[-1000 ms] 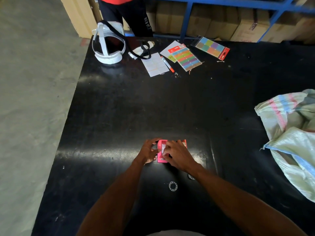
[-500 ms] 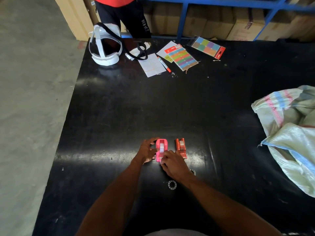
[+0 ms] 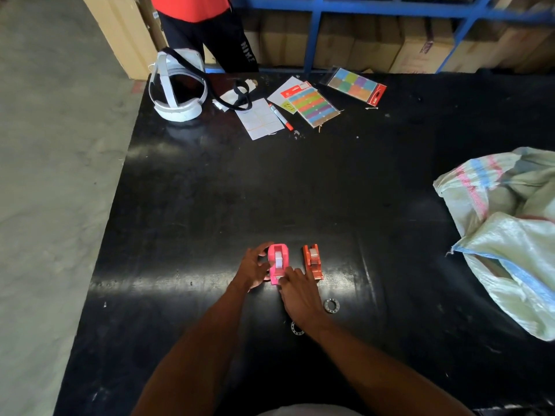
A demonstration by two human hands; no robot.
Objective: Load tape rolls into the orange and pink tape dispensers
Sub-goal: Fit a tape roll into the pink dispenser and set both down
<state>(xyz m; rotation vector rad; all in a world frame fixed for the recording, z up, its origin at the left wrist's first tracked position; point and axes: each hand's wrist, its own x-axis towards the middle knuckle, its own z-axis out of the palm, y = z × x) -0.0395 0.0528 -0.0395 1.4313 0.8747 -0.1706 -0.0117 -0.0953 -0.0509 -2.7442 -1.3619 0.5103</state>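
A black desk (image 3: 300,190) is seen from above, its glossy top carrying everything in play. At its right edge a woven plastic sack (image 3: 510,235) is slumped, probably the source of the supplies. At the far left corner a white headset (image 3: 177,91) is laid with its black strap trailing, well apart from the work, presumably parked out of the way. Beside it, two packs of coloured sticky tabs (image 3: 313,106), a white sheet (image 3: 259,118) and a red-tipped marker (image 3: 280,117) are gathered; a yellow note there bears handwriting too small to be read. Behind the desk a standing person's dark trousers (image 3: 222,40) show white lettering down the leg, mirrored and not safely legible.

Near the front edge the pink tape dispenser (image 3: 278,262) is placed upright with a white roll seated in its cradle. It is braced by the left hand (image 3: 253,268), whose grip is curled loosely against the dispenser's left wall, likely so that it cannot slide. The right hand (image 3: 298,292) is set at the cutter end, fingertips pinched low on the front; whether the tape end is caught between them cannot be told. The orange tape dispenser (image 3: 312,261) is stood just beside, to the right, untouched and already holding a roll, so the loading appears nearly done. Two small toothed rings (image 3: 332,305) are left on the desk by the right wrist, perhaps spare cores
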